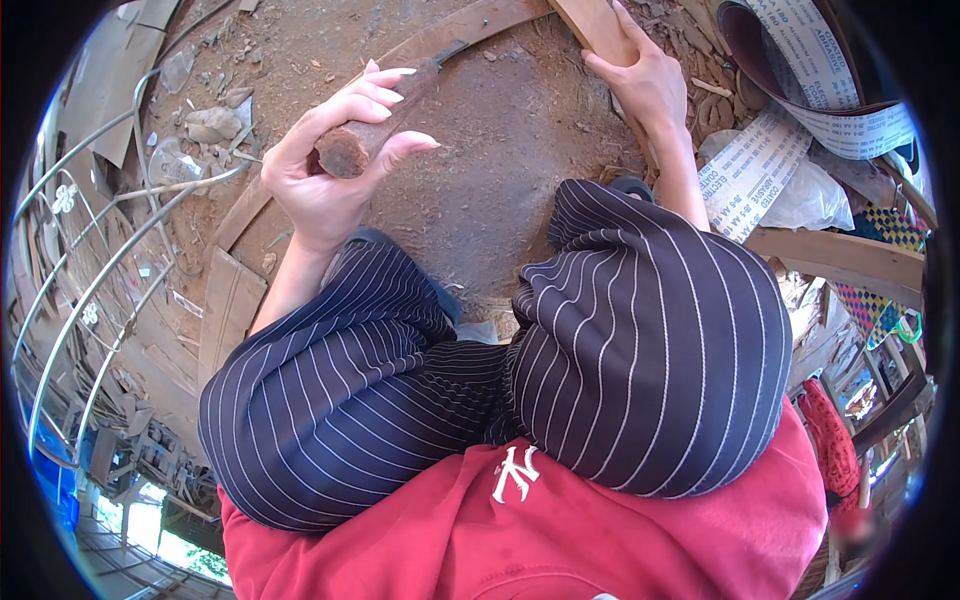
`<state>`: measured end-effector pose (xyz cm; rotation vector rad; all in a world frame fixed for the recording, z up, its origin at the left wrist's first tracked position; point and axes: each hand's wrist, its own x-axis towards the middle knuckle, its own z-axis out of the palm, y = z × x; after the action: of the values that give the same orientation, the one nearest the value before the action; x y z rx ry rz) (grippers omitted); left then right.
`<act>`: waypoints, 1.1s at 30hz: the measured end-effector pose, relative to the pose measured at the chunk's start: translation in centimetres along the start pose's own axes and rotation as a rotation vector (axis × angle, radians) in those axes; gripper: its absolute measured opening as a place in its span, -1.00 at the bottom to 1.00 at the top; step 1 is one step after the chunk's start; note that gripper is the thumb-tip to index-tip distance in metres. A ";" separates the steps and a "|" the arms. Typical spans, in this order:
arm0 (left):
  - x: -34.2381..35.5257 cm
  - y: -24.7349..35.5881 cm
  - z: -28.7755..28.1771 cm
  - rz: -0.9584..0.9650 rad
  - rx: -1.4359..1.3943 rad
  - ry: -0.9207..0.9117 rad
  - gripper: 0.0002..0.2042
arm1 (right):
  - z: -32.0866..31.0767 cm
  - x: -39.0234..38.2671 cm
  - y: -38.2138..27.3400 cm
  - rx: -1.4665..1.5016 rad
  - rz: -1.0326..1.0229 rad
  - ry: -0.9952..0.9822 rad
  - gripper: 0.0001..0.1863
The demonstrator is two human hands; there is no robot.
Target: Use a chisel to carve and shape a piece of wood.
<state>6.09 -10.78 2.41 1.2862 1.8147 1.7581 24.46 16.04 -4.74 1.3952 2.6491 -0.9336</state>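
My left hand (318, 192) is closed around the thick round wooden handle of a tool (343, 154). A narrow dark metal shank shows at the handle's far end, but the tool's working tip cannot be made out. This tool lies over a curved strip of wood (410, 48) on the ground. To the right, my right hand (648, 88) grips a flat wooden piece (592, 28) at the top edge of the picture. Its thumb presses on the near side, while the fingers reach over the far side. The piece's upper end is out of view.
Brown dirt ground (480, 170) lies between my bent knees. A roll of abrasive paper (810, 60) and clear plastic (815, 200) sit at the right, near a curved wooden board (850, 258). Bent metal rods (75, 290) stand at the left, beside wood scraps and plastic litter.
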 end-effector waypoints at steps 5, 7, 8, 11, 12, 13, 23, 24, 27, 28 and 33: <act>0.1 0.0 0.2 -0.001 0.004 -0.009 -0.63 | 0.0 0.1 0.0 -0.006 0.012 -0.002 -0.03; 0.2 0.0 0.3 -0.003 0.012 -0.021 -0.63 | 0.0 0.2 0.1 -0.012 0.015 -0.002 -0.03; 0.2 0.2 0.3 -0.001 0.017 -0.031 -0.63 | 0.1 0.2 0.2 -0.006 0.006 0.003 -0.03; 0.3 0.2 0.3 0.008 0.017 -0.025 -0.64 | -0.1 0.2 -0.1 -0.009 0.009 -0.003 -0.03; 0.3 0.2 0.2 0.016 0.011 -0.008 -0.64 | -0.1 0.2 -0.2 -0.019 0.022 -0.015 -0.03; 0.3 0.1 0.2 0.016 0.012 -0.008 -0.64 | 0.0 0.2 -0.1 -0.019 0.022 -0.015 -0.03; 0.2 -0.1 0.4 0.027 -0.003 0.032 -0.64 | 0.0 0.0 0.1 -0.018 -0.006 0.000 -0.03; 0.2 -0.1 0.4 0.027 -0.012 0.029 -0.64 | 0.1 -0.1 0.2 -0.004 -0.013 0.001 -0.03; 0.2 -0.1 0.6 0.038 0.001 0.025 -0.64 | 0.2 -0.2 0.4 -0.002 -0.039 0.027 -0.03; 0.2 -0.1 0.6 0.038 0.001 0.026 -0.64 | 0.1 -0.2 0.3 -0.003 -0.040 0.027 -0.03; 0.4 -0.3 0.7 0.020 -0.014 0.044 -0.64 | -0.3 0.1 -0.2 -0.021 0.000 -0.015 -0.03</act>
<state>6.28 -9.94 2.14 1.2739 1.8160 1.8201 24.31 16.15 -4.38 1.3786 2.6401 -0.9101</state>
